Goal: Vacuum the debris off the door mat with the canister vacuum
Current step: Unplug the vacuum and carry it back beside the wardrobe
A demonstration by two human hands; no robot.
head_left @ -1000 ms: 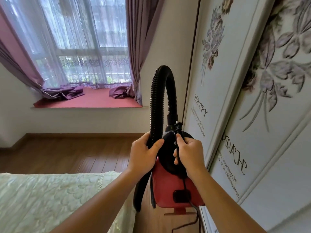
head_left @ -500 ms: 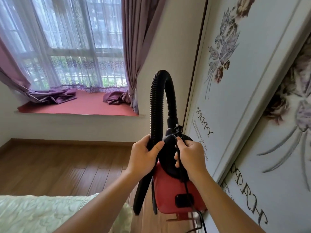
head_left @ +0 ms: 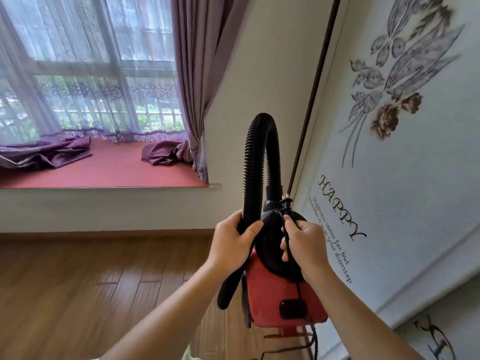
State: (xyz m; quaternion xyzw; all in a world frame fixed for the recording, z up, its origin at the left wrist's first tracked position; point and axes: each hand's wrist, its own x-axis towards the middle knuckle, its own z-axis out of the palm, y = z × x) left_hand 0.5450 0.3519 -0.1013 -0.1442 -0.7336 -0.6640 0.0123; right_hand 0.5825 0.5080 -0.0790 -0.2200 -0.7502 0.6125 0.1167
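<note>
Red canister vacuum (head_left: 280,294) is held up over the wood floor (head_left: 78,281), just beside the printed wardrobe door (head_left: 389,203). Black hose (head_left: 253,165), arched overhead, is gripped by left hand (head_left: 233,242); vacuum's black top w/ cord (head_left: 298,288) is clasped by right hand (head_left: 302,245), fingers curled.

Left hand (head_left: 231,245) around hose (head_left: 250,165), right hand (head_left: 302,245) around cord (head_left: 299,288) of canister vacuum (head_left: 275,294).

Heading: "HAPPY" is slanting toward 4 o'clock on the white flowered panel (head_left: 405,193).
Script beneath: "seems far but… at your doorstep" is showing.
</note>
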